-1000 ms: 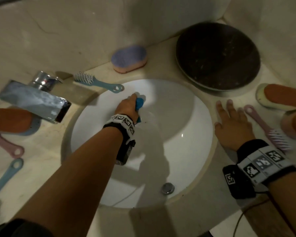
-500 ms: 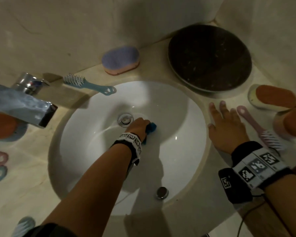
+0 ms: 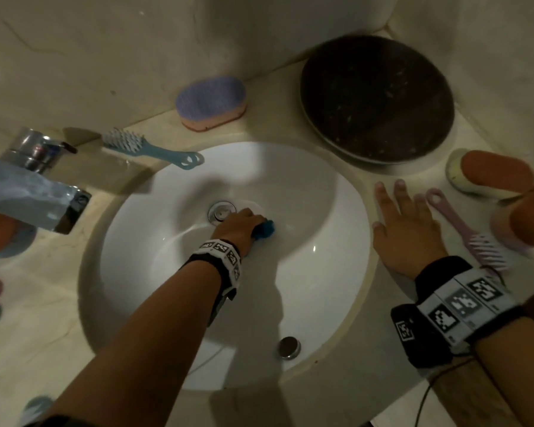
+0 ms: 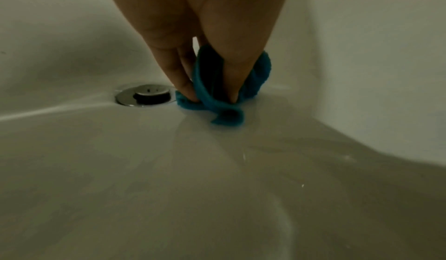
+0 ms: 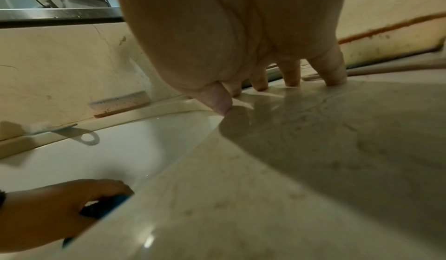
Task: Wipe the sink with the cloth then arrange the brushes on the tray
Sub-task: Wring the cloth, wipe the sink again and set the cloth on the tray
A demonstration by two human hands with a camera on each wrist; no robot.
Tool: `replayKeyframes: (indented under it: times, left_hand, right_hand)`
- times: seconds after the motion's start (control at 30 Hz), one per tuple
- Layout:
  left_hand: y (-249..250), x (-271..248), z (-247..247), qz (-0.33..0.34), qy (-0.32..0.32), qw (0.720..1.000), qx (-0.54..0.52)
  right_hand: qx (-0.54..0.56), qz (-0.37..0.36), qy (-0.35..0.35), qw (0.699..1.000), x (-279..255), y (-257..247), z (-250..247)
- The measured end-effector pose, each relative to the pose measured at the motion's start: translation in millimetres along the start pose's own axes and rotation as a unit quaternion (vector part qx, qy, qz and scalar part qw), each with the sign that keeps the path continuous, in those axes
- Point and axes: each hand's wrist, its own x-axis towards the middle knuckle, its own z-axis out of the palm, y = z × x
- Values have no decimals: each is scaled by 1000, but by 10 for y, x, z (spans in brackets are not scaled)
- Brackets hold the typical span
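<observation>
My left hand (image 3: 239, 224) (image 4: 212, 85) grips a bunched blue cloth (image 3: 265, 229) (image 4: 226, 100) and presses it on the bottom of the white sink (image 3: 330, 217), just right of the chrome drain (image 3: 222, 211) (image 4: 144, 94). My right hand (image 3: 404, 229) (image 5: 265, 85) lies flat, fingers spread, on the counter right of the basin. A dark round tray (image 3: 376, 100) sits at the back right. Brushes lie around: a blue-handled one (image 3: 150, 149), a purple scrub brush (image 3: 211, 103), a pink-handled one (image 3: 469, 232), and orange-topped ones (image 3: 494, 171).
The chrome tap (image 3: 34, 186) juts over the sink's left edge. An overflow cap (image 3: 289, 347) sits on the near sink wall. More brushes lie at the far left (image 3: 0, 232). Walls close in behind and to the right.
My left hand has dragged the cloth from the sink's far wall down to the bottom beside the drain. The right hand has stayed flat on the counter.
</observation>
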Motion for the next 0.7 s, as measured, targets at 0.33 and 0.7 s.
replayKeyframes:
  times: [0.33, 0.7]
  left_hand:
    - [-282, 17, 28, -82, 60, 994, 32]
    - [-175, -406, -420, -184, 72, 980, -20]
  right_hand:
    - [12, 14, 4, 1000, -2, -17, 20]
    - [-6, 12, -14, 1000, -3, -5, -40]
